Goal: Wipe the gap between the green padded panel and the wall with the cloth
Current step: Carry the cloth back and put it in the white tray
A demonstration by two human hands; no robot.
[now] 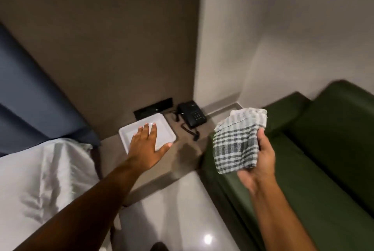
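My right hand [258, 164] holds a crumpled grey-and-white checked cloth [237, 141] up in the air, over the left end of the green padded seat [303, 169]. The green padded panel [344, 121] rises behind the seat at the right, against the pale wall [293, 38]. The gap between panel and wall runs along the panel's top edge and is blurred. My left hand [148, 145] is stretched forward with fingers spread, over a white square tray [125, 134] on the side table, holding nothing.
A black telephone [192, 116] with a coiled cord sits on the brown side table [182, 161] by the wall corner. A dark socket strip [153, 108] is on the wall behind. A bed with white sheets [40, 179] lies left. Glossy floor [182, 220] lies below.
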